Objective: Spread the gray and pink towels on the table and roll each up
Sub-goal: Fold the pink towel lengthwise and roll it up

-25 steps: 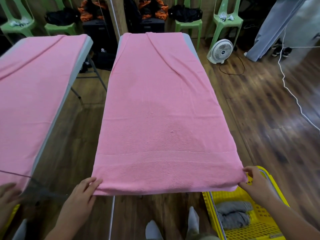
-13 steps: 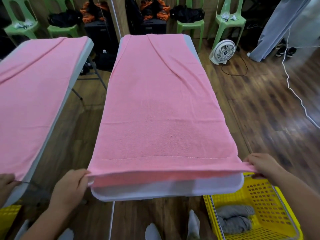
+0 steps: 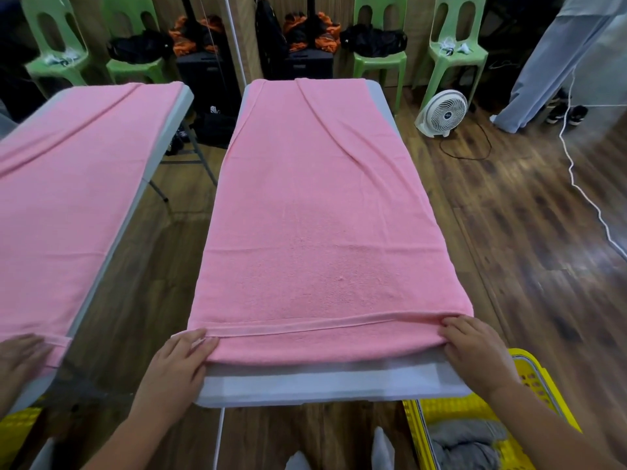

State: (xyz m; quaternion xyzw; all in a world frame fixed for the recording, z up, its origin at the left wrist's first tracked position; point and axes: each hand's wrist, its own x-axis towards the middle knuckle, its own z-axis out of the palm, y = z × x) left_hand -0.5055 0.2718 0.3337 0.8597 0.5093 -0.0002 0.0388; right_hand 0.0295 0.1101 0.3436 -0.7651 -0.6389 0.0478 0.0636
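Note:
A pink towel (image 3: 315, 215) lies spread lengthwise over the grey folding table (image 3: 319, 390). Its near end is turned back on itself into a low first fold, with the hem running across the top. My left hand (image 3: 179, 364) rests on the left end of that fold, fingers curled over it. At the right end, my right hand (image 3: 475, 354) grips the fold the same way. A strip of bare table shows in front of the fold. Gray towels (image 3: 464, 446) lie bundled in a yellow basket (image 3: 529, 378) at the lower right.
To the left stands a second pink-covered table (image 3: 68, 198) with a hand at its near end, which looks like a mirror image. Green chairs (image 3: 378, 59) line the back wall. On the wooden floor to the right are a white fan (image 3: 442, 113) and a white cord (image 3: 583, 195).
The towel's near end hung over the table's front edge. Both hands lifted it and folded it back onto the towel, uncovering the table's front strip.

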